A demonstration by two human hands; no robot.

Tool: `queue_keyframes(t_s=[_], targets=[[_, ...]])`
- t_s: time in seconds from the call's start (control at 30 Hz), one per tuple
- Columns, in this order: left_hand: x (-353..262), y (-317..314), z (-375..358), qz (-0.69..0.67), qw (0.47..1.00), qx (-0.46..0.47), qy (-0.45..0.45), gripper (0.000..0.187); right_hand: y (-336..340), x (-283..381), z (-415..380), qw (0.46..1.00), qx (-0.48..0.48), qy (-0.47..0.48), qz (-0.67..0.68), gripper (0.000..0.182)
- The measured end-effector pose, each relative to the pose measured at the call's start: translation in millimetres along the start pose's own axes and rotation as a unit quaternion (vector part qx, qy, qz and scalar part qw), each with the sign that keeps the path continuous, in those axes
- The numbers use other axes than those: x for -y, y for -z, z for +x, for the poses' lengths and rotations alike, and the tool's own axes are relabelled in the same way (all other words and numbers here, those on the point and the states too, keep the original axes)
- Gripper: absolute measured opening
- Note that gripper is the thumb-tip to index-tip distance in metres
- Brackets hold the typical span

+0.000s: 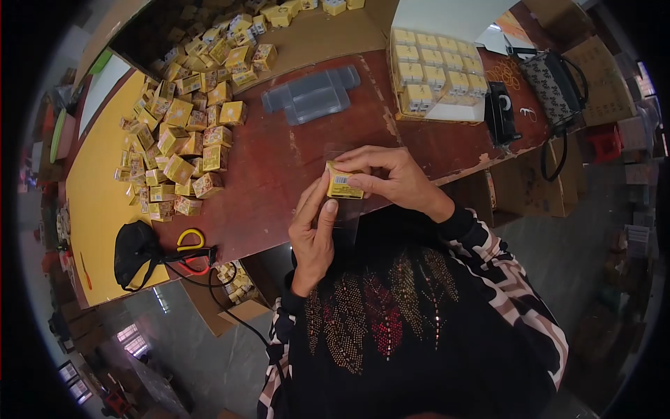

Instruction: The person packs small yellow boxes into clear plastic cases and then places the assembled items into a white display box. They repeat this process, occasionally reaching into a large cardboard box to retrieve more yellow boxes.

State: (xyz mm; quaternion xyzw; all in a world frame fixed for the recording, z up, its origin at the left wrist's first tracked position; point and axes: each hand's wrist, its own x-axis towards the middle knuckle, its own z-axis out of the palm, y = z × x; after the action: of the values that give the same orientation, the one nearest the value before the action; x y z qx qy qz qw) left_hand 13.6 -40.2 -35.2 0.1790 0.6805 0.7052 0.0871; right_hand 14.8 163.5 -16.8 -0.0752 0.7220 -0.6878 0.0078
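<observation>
Between my two hands, over the table's front edge, is a small yellow box (342, 188) with a barcode on the side facing me. My left hand (314, 234) grips its left side, with the thumb at the lower corner. My right hand (398, 174) has its fingers over the top and the thumb pressed on the front. A clear plastic piece (347, 230) shows above and below the box; how it sits around the box is hard to see. Beyond my hands a flat, folded-out clear plastic sheet (310, 94) lies on the red tabletop (265, 167).
Many similar yellow boxes (178, 112) lie heaped on the left, spilling from a large carton (300, 45). At the back right a tray (443, 112) holds boxes in rows. Rubber bands (506, 73), a black bag (555, 87), scissors (190, 241) and a black pouch (134, 255) lie around.
</observation>
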Motion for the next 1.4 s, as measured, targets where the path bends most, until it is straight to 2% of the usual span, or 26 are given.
queue_keyframes(t_s=[0.1,0.17,0.23,0.27,0.33,0.37,0.47,0.5,0.53,0.57,0.63,0.67,0.7,0.73,0.77,0.83,0.87,0.93,1.0,1.07,1.4], targets=[[-4,0,-1,0.057,0.998,0.005,-0.026,0.041,4,-3,-1,1.000,0.017,0.006,-0.012,0.028],[-5,-1,-3,0.078,0.996,0.008,-0.031,0.041,7,-4,-1,0.999,0.030,-0.002,0.041,0.025],[-6,-2,-2,0.008,1.000,-0.007,0.028,0.038,7,-3,-2,0.999,0.025,-0.004,0.034,0.025],[-8,-2,-1,0.008,1.000,-0.006,0.027,0.038,8,-3,-3,0.999,0.020,-0.007,0.026,0.025],[-14,-2,0,-0.066,0.983,-0.022,0.170,0.036,10,-7,-6,1.000,0.017,0.017,0.013,0.026],[-14,0,-2,-0.065,0.983,-0.025,0.171,0.036,11,-9,-8,0.999,0.014,0.040,0.002,0.027],[-11,2,-7,-0.014,0.989,-0.007,0.147,0.040,16,-13,-11,0.995,0.053,0.090,0.001,0.029],[-8,3,-8,0.058,0.994,-0.011,0.092,0.043,17,-12,-13,0.995,0.054,0.088,0.001,0.029],[-7,4,-9,0.130,0.991,-0.016,0.035,0.047,18,-10,-14,0.996,0.064,0.064,0.025,0.031],[-10,4,-8,0.129,0.991,-0.017,0.035,0.047,17,-7,-14,0.995,0.074,0.041,0.048,0.032],[-18,4,-4,0.246,0.967,-0.023,-0.061,0.052,17,0,-13,0.995,0.081,0.021,0.051,0.032],[-17,3,-3,0.245,0.967,-0.024,-0.063,0.052,16,2,-13,0.995,0.087,-0.001,0.056,0.032],[-14,3,-3,0.278,0.955,-0.031,-0.101,0.054,12,1,-13,0.994,0.088,-0.001,0.057,0.032],[-13,3,-3,0.309,0.940,-0.039,-0.138,0.055,5,0,-12,0.994,0.042,-0.021,0.102,0.031],[-13,3,-2,0.309,0.940,-0.038,-0.136,0.055,-1,-1,-13,0.988,-0.005,-0.041,0.147,0.031],[-15,2,0,0.376,0.905,-0.033,-0.194,0.056,-12,0,-14,0.993,-0.039,-0.043,0.105,0.030],[-14,2,1,0.375,0.905,-0.031,-0.195,0.056,-16,1,-15,0.994,-0.071,-0.045,0.063,0.029],[-12,4,2,0.405,0.883,-0.037,-0.235,0.057,-19,-2,-14,0.992,-0.083,-0.042,0.080,0.029],[-11,4,1,0.407,0.881,-0.034,-0.238,0.057,-19,-3,-14,0.990,-0.093,-0.041,0.099,0.029],[-9,3,0,0.405,0.881,-0.030,-0.242,0.058,-13,-3,-14,0.990,-0.048,-0.082,0.099,0.027],[-5,3,-2,0.407,0.880,-0.011,-0.244,0.059,-18,-7,-16,0.992,-0.072,-0.074,0.071,0.023]])
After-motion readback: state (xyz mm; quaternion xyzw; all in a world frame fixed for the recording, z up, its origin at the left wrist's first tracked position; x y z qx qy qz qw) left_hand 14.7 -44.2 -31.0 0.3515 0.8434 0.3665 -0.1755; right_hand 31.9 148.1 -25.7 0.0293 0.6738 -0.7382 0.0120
